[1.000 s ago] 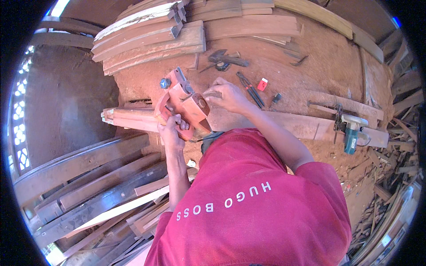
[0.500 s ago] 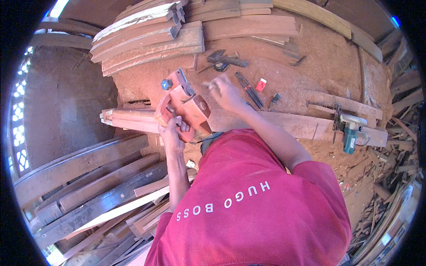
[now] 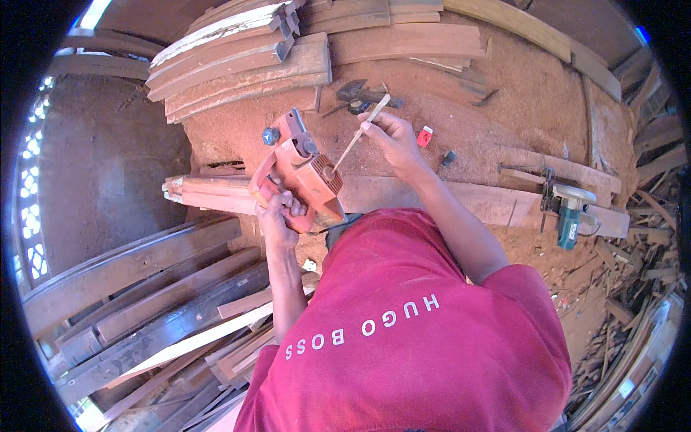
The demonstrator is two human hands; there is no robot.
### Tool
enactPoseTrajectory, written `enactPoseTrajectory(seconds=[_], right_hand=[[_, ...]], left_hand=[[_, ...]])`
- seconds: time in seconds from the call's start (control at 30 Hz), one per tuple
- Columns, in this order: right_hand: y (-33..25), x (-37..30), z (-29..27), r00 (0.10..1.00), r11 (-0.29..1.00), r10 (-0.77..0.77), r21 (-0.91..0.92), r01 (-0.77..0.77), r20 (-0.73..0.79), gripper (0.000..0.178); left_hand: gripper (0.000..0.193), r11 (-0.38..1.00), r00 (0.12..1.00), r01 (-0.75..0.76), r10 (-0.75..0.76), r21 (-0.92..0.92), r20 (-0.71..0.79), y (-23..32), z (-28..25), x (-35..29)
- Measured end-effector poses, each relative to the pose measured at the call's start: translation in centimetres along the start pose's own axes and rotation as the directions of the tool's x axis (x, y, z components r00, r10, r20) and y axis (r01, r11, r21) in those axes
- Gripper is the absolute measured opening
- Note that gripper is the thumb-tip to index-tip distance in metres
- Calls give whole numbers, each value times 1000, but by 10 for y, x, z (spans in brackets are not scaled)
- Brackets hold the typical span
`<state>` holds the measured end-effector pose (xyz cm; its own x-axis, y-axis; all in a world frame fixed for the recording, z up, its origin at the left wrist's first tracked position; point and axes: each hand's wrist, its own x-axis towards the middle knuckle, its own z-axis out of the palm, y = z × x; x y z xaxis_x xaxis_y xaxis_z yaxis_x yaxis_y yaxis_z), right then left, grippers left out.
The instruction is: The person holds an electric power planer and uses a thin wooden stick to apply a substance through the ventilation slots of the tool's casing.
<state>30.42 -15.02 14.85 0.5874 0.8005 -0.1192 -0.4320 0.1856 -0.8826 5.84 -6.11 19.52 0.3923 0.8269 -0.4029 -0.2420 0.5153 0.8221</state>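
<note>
Left hand (image 3: 279,216) wrapped firmly round the handle of a red-orange planer (image 3: 309,186), held up before the torso, tilted, apparently so its slotted side faces the other hand. Right hand (image 3: 392,140) nearly closed, thumb and fingers pinching a thin wooden stick (image 3: 350,150), long end free, likely for reach; tip at the slots, contact uncertain. Beyond: plank (image 3: 461,198), green power tool (image 3: 568,225).
</note>
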Motion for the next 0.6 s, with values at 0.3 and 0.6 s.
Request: enactPoseTrajectory(seconds=[0.3,0.6], right_hand=[[34,3,-10,988,981,154,126,-149,-27,18],[62,6,-24,921,876,390,300,-378,20,17]], left_hand=[[33,993,997,72,-73,-91,-1,-1,-7,4],[30,990,996,81,-77,-111,36,-7,-15,12]])
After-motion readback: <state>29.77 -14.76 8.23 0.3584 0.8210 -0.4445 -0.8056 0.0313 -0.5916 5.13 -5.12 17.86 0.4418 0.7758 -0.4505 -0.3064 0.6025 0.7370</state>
